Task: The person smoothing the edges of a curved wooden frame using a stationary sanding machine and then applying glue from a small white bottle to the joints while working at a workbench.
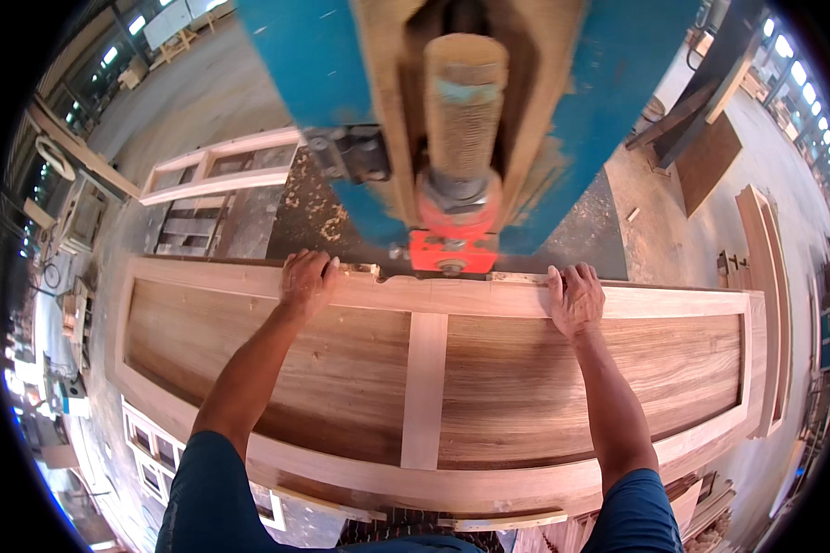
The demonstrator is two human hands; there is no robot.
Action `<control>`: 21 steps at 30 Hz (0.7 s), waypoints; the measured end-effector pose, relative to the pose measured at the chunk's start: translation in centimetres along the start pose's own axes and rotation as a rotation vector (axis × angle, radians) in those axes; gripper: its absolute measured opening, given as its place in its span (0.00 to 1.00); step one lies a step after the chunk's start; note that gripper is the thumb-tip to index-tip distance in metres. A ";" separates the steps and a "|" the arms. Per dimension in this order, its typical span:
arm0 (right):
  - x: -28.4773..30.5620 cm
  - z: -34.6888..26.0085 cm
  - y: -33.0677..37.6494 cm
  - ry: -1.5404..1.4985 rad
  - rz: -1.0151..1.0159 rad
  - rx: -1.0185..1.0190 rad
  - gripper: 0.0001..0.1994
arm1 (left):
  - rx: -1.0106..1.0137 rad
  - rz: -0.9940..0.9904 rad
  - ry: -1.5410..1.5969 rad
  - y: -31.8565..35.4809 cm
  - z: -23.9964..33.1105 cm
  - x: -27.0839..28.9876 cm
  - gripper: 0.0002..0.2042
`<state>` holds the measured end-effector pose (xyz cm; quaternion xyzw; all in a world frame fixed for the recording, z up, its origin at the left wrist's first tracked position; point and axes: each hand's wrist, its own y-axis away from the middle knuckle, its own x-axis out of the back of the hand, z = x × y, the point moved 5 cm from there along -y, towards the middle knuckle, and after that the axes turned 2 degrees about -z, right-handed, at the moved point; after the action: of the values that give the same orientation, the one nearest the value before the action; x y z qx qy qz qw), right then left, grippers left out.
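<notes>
A long framed wooden panel lies across in front of me, with two inset boards and a pale middle stile. My left hand grips its far rail left of the machine head, fingers curled over the edge. My right hand holds the same rail further right, fingers bent over the far side. Between the hands, a red machine head with a bolt stands close to the rail's far edge; whether they touch cannot be seen. Above it rises a ribbed cylindrical shaft on a blue machine body.
A dark machine table sprinkled with wood dust lies beyond the panel. An open wooden frame stands at the far left. Long wooden pieces stand by the panel's right end. White-edged frames and stacked boards lie lower down.
</notes>
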<state>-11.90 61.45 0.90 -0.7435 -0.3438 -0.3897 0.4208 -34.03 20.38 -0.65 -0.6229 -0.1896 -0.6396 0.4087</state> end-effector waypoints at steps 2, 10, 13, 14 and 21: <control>0.2 0.6 0.1 -0.006 0.007 -0.010 0.19 | -0.002 -0.012 -0.007 0.2 0.8 -0.5 0.10; 0.3 1.2 -0.1 0.005 -0.022 -0.040 0.18 | -0.031 -0.007 -0.008 1.0 0.6 -1.3 0.09; 0.5 2.1 0.1 -0.043 0.004 -0.052 0.18 | 0.005 0.093 0.287 1.2 -0.1 -2.6 0.12; 0.4 2.0 0.1 -0.044 0.009 -0.045 0.18 | 0.034 0.077 0.358 2.0 -1.8 -3.9 0.15; 0.1 2.5 0.4 0.020 0.025 -0.086 0.17 | -0.056 -0.024 1.449 3.6 -2.1 -7.1 0.31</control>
<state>-10.82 63.53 0.05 -0.7612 -0.3131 -0.4065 0.3966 -33.43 18.68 -8.68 -0.0506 0.1386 -0.9007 0.4085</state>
